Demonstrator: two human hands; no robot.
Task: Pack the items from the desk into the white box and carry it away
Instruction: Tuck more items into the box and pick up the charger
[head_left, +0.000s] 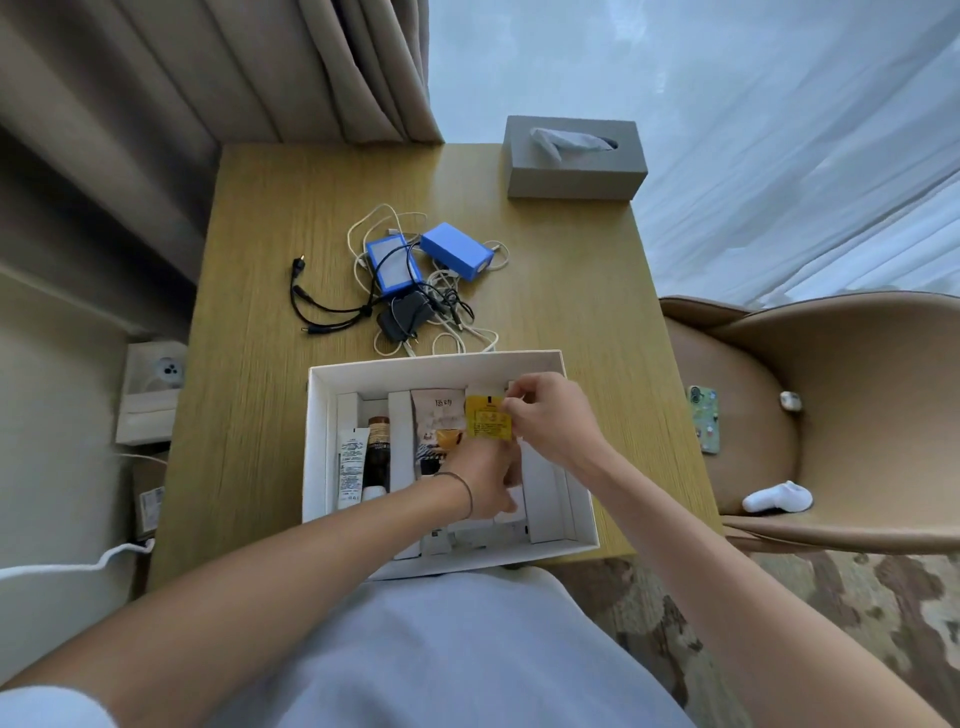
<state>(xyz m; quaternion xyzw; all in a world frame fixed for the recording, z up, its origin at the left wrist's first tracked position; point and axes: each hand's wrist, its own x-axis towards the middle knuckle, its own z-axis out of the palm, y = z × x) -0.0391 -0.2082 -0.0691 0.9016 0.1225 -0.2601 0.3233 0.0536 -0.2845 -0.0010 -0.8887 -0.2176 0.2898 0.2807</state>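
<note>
Tucking small yellow sachet (487, 423) into white cardboard box (436, 366) | my right hand (550, 421) pinches it; left hand (488, 486) grip unclear | risk: tangled cables (415, 306) at 12 o'clock snag when lifted

A single head-worn wide-angle view looks steeply down and forward from above the person's torso, close over the near edge of the wooden desk (249, 415). The white box (332, 384) sits at frame centre, forearms entering from 7 and 5 o'clock. Curtains (156, 104) fill 11 o'clock, the tissue box (571, 171) lies toward 1 o'clock, the chair (831, 374) at 3 o'clock (straight edges bow outward near the borders). No second view shares this scene.
</note>
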